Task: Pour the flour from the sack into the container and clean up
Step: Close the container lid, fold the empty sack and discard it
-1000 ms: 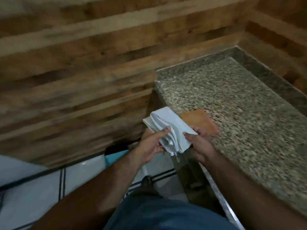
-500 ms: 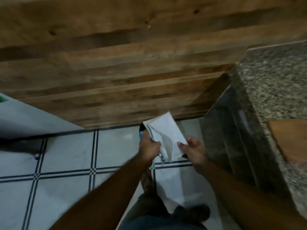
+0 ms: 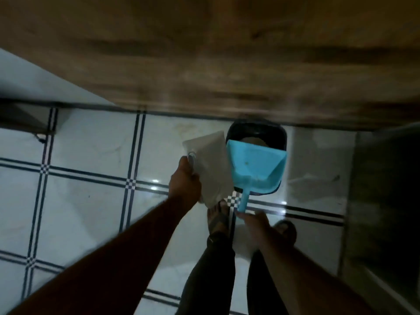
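Note:
My left hand (image 3: 185, 183) grips the folded white flour sack (image 3: 211, 169) by its left edge and holds it over the floor, just left of a blue dustpan (image 3: 255, 169). The dustpan lies on top of a black bin (image 3: 256, 130) that stands against the wooden wall. Just below the tip of the dustpan's handle is my right hand (image 3: 255, 223), its fingers reaching toward it and not wrapped around it. The container is out of view.
White floor tiles (image 3: 91, 189) with dark lines spread to the left. A wooden plank wall (image 3: 204, 64) fills the top. The counter's dark side (image 3: 386, 201) rises at the right. My sandalled feet (image 3: 218, 219) stand just behind the bin.
My view swung from the granite counter down to the floor. My right hand let go of the sack and dropped toward the dustpan handle; my left hand carried the sack beside the bin.

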`<state>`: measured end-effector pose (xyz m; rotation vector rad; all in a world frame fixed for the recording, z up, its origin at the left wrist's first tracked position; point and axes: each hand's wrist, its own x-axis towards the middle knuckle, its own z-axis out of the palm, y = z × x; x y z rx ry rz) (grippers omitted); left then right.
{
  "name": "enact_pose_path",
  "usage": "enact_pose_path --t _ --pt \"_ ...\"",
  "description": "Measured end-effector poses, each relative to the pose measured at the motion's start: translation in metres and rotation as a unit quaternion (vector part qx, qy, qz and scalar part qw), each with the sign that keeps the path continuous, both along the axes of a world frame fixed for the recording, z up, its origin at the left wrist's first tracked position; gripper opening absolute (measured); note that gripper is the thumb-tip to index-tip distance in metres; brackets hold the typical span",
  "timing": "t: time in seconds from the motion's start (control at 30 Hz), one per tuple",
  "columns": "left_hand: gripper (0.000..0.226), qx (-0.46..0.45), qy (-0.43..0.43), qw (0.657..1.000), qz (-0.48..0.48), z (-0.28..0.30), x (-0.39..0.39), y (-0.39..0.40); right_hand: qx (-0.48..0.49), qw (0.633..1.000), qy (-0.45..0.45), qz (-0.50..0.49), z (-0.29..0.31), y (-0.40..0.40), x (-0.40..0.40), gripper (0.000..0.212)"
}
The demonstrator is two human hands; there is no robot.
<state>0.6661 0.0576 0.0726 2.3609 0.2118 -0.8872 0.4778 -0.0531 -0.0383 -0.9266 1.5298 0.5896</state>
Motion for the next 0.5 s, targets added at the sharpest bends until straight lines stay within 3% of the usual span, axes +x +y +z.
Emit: enact_pose_path --t 0.07,0.17,0.3,0.37,0.5 --pt "0.039 -0.014 -0.012 1.000 0.015 -0.028 -0.002 -0.002 0.013 0.999 0.007 0.030 -0.030 0.000 0.015 0.066" --pt "0.038 -0.021 -0.048 0.998 0.042 -0.041 -0.008 -0.012 -0.037 0.997 -0.057 0.037 -0.053 -0.005 0.026 0.035" --pt "0.038 -0.049 -0.095 0.993 0.059 -0.017 0.000 -0.031 -0.166 0.981 -0.064 0.077 -0.068 -0.035 -0.014 0.066" --pt "0.043 -0.074 -0.108 0.989 0.072 -0.009 0.006 -0.044 -0.230 0.968 -0.028 0.095 -0.026 -0.066 -0.034 0.067" --pt "0.039 -0.067 -0.091 0.993 0.027 -0.034 0.014 -0.087 -0.325 0.944 0.035 0.046 0.050 -0.125 -0.064 0.039"
